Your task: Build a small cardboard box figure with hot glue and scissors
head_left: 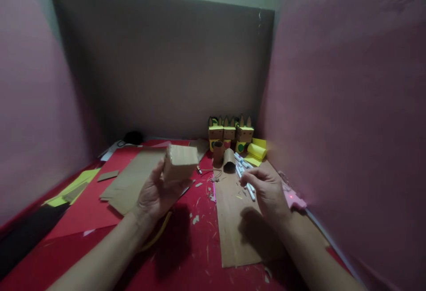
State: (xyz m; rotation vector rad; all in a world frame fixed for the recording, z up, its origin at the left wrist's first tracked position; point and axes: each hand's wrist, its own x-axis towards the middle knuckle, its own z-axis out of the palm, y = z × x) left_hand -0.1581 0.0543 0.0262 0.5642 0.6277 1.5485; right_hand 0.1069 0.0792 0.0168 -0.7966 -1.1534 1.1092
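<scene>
Cardboard box (180, 162) is held raised between thumb and fingers of left hand (161, 189); its contents cannot be told. Right hand (266, 189): thumb and fingertips pressed together above markers (250, 192); any pinched item cannot be made out. Beyond it, slightly left, one cardboard tube (218, 152) is stood upright, another laid with its dark open end facing nearward. Scrap-strewn bench (199, 246) is exposed between the hands; rightward, room is bounded by a pink wall (349, 127).

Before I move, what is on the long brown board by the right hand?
White markers, scraps, an upright cardboard tube and another tube on its side. The right hand and forearm cover part of the board; anything there is hidden.
</scene>
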